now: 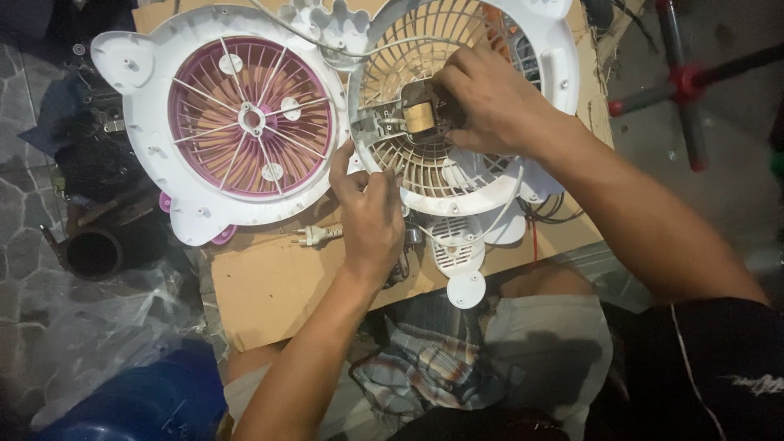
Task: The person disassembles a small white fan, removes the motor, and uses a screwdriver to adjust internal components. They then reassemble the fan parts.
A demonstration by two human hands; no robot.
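A white fan rear shell (457,175) with a slatted grille lies on cardboard. At its centre sits a small motor (420,117) with a copper coil. My right hand (482,102) is closed on the motor from the right. My left hand (369,214) grips the shell's lower left rim between thumb and fingers. To the left lies the white front shell with a pink-purple grille (249,121). A white cord runs from the motor over the top of the shell.
A brown cardboard sheet (278,286) lies under both shells. A white plug (314,236) rests on it near my left hand. A dark pipe end (91,251), clear plastic and a blue container (143,404) sit at left. A red-and-black stand (686,82) is at right.
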